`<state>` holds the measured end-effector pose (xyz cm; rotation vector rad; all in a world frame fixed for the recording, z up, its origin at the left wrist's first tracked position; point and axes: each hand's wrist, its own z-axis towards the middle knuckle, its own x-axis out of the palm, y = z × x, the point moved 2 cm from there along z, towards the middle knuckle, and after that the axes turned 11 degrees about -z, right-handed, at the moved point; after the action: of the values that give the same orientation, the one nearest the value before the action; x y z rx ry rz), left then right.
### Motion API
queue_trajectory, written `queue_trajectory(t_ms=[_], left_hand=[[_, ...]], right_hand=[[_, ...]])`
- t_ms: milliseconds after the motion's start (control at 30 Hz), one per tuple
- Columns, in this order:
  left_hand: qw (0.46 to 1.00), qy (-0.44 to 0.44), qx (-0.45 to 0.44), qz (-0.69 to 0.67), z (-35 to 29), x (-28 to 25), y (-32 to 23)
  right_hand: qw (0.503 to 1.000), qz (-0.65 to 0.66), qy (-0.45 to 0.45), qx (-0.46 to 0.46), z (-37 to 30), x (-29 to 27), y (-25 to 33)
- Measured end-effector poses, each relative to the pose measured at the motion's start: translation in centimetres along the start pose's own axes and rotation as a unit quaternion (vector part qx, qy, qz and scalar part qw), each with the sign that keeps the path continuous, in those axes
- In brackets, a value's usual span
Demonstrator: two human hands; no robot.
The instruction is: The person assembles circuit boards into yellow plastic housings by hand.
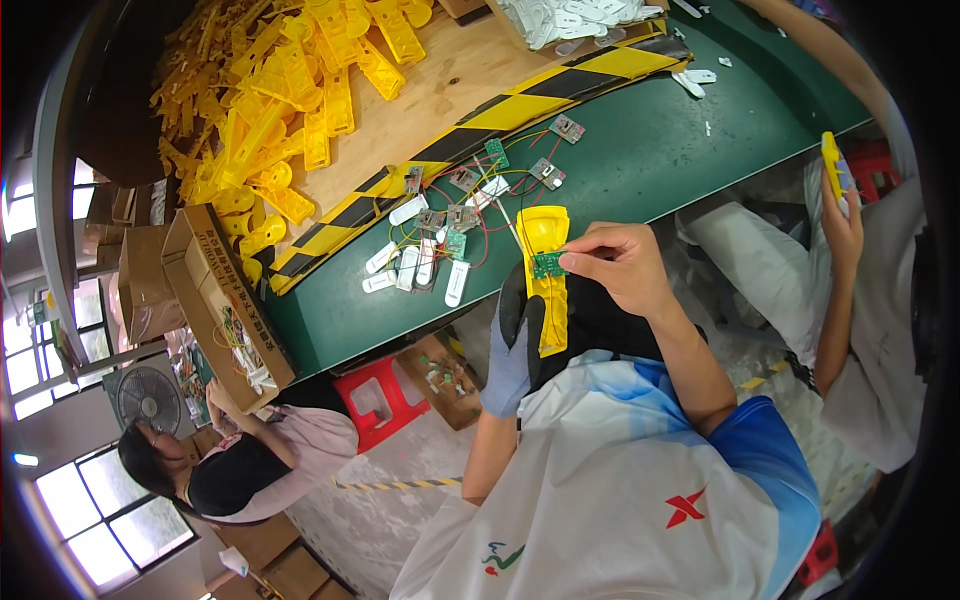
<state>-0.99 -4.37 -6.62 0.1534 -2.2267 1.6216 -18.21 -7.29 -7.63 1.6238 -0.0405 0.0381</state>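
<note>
A yellow plastic housing [553,318], long with a wider cupped end, is held in my gloved left hand [515,345], whose fingers wrap round its lower part. My bare right hand [625,265] pinches a small green circuit board [547,265] between thumb and fingertips, at the middle of the housing. Whether the board is seated in the housing or only resting against it, I cannot tell. Wires run from the board towards the table. On the green table beyond lie several wired circuit boards [462,217] and white oval plastic pieces [457,284].
Yellow plastic parts [270,100] are heaped on a wooden board behind a black-and-yellow striped edge [480,125]. A cardboard box [215,310] stands at the left, and a box of white pieces [575,20] at the back. One co-worker [250,450] sits left; another's hand [840,225] holds a yellow part at right.
</note>
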Motion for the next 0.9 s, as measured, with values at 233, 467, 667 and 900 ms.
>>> queue_trajectory(t_ms=[233, 467, 667, 900], left_hand=[[0.999, -0.025, -0.004, -0.042, 0.3, 0.0, 0.3], [0.986, -0.141, 0.08, 0.028, 0.1, 1.8, -0.4], [0.983, -0.158, 0.089, 0.014, -0.1, 1.8, -0.7], [0.982, -0.154, 0.1, 0.034, -0.8, 1.4, -1.0]], right_hand=[[1.0, -0.009, 0.013, 0.011, -0.5, 0.9, 0.4], [0.996, 0.074, -0.001, 0.045, -1.0, 2.3, 0.2], [0.997, 0.075, 0.013, 0.027, -1.2, 2.5, 0.1], [0.997, 0.074, -0.005, -0.005, -1.9, 4.0, 0.2]])
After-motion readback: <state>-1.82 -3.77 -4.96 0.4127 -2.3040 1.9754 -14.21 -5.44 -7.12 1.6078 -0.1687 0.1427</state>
